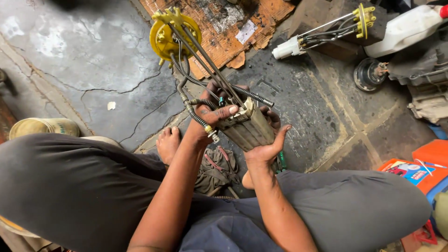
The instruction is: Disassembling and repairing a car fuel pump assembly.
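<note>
Fuel pump assembly [245, 128]: ribbed beige housing, held in the air over the person's lap, between the knees. From its top, thin metal rods [205, 53] and black corrugated hoses [186, 95] run up and away to a round yellow flange [169, 37], which sits over the floor at the far end. Left hand [210, 116] closed around the upper end of the housing, thumb laid across the front face, fingers wrapped behind among the hoses. Right hand [268, 140] cups the housing from the lower right side, thumb raised along its edge, fingertips curled over the far side; both grips firm on the part. Below the hands: a bare foot [168, 142] and a crumpled grey rag [217, 168] on the ground; something green [281, 161] shows just under the right wrist, too hidden to identify. Person seated low, dark grey trousers. Surface: cracked grey concrete floor [93, 70] at left, giving way to dark, oil-stained paving at right. A torn sheet of brown cardboard [233, 28] lies beyond the flange. Upper right: a second pump assembly [326, 30] with yellow flange and white end, beside a white plastic jug [406, 28] and a round metal part [368, 72]. Far right edge: orange box [420, 170]. Far left: a tan tin [44, 126].
</note>
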